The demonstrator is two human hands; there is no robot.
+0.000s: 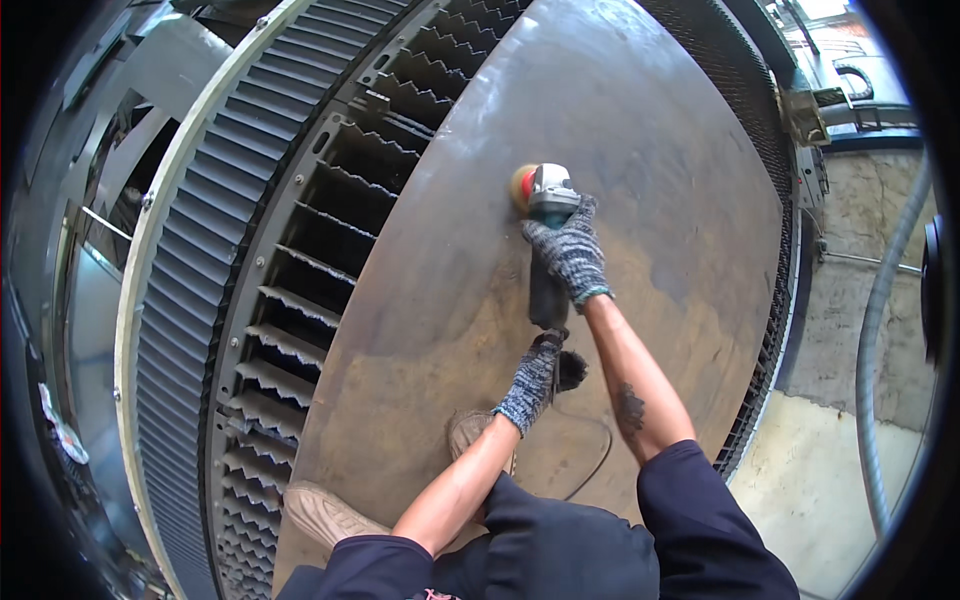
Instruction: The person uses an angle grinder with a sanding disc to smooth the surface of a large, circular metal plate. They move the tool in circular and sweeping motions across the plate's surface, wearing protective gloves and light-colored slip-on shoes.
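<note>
An angle grinder (548,290) with a silver head and a dark body lies along the large steel plate (400,270). Its round disc (522,188), reddish with a tan rim and blurred, meets the plate or sits just over it. In a grey knitted glove, my right hand (570,250) wraps the body just behind the head. My left hand (532,380), gloved alike, closes around the grinder's rear end; its fingertips are partly hidden. Beside it is a dark, rounded piece (571,371) that I cannot make out. A thin cord (605,455) curves over the plate near my legs.
My tan shoes (330,513) rest on the plate. Left of it run jagged metal support slats (290,345) with dark gaps between them, then a ribbed grey cover (195,290). A grey hose (880,330) hangs at the right above pale flooring (820,470).
</note>
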